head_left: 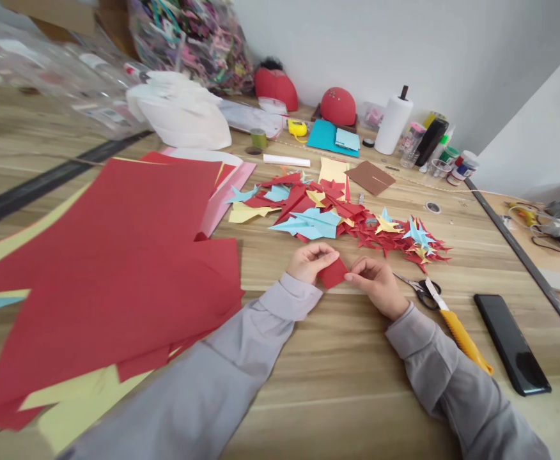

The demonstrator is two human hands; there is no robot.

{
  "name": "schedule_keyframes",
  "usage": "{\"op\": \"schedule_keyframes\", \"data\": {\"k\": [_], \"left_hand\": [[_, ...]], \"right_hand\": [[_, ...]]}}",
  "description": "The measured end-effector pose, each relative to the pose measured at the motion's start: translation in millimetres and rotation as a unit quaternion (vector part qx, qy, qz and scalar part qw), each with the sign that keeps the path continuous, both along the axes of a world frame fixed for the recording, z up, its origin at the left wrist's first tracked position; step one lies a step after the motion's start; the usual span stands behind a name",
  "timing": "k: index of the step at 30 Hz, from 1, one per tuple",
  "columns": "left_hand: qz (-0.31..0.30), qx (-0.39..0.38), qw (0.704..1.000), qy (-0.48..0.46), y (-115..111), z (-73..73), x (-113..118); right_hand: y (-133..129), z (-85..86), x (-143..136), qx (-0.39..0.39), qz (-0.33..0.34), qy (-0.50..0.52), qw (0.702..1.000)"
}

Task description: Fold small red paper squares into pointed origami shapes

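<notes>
A small piece of red paper (pixel 332 275) is held up between my two hands, just above the wooden table. My left hand (pixel 309 260) is closed on its left side, thumb on top. At its right corner, my right hand (pixel 378 282) pinches the paper between thumb and fingertips. Just beyond my hands lies a heap of folded and cut paper, mostly red, with a light blue folded paper piece (pixel 309 223) at its front. Black-handled scissors (pixel 424 292) and a yellow-handled utility knife (pixel 465 342) lie right of my right hand.
Large red paper sheets (pixel 131 255) cover the left of the table. A black phone (pixel 513 344) lies at the right. Along the back stand a white bottle (pixel 393 124), small jars, a yellow tape measure (pixel 297 129) and a white bag (pixel 179 112). Plastic bottles (pixel 83 83) lie back left.
</notes>
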State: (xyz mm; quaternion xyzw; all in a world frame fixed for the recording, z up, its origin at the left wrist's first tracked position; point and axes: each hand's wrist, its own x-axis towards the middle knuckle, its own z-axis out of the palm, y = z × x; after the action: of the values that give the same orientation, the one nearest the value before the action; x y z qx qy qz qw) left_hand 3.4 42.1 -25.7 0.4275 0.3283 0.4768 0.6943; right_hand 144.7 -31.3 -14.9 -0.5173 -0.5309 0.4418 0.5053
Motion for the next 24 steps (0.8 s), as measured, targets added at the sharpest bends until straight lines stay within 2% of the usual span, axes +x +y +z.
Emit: {"op": "schedule_keyframes", "data": {"k": [4, 8, 16, 20, 24], "left_hand": [[0.033, -0.067, 0.996, -0.046, 1.3, 3.7, 0.6], [0.048, -0.072, 0.995, -0.055, 1.3, 2.8, 1.2], [0.019, 0.057, 0.998, 0.022, 0.2, -8.9, 1.1], [0.019, 0.109, 0.991, 0.08, -5.0, -0.5, -0.1], [-0.013, 0.167, 0.978, 0.126, -10.2, 9.5, -1.9]], "right_hand": [[-1.6, 1.2, -1.4, 0.005, -0.005, 0.007, 1.0], [-2.5, -0.5, -3.0, 0.01, -0.023, 0.063, 0.998], [-1.5, -4.6, -1.9, 0.064, -0.032, -0.024, 0.997], [-0.9, -6.9, -1.9, 0.067, -0.045, -0.019, 0.997], [-0.7, -6.5, -1.8, 0.073, -0.048, -0.018, 0.996]]}}
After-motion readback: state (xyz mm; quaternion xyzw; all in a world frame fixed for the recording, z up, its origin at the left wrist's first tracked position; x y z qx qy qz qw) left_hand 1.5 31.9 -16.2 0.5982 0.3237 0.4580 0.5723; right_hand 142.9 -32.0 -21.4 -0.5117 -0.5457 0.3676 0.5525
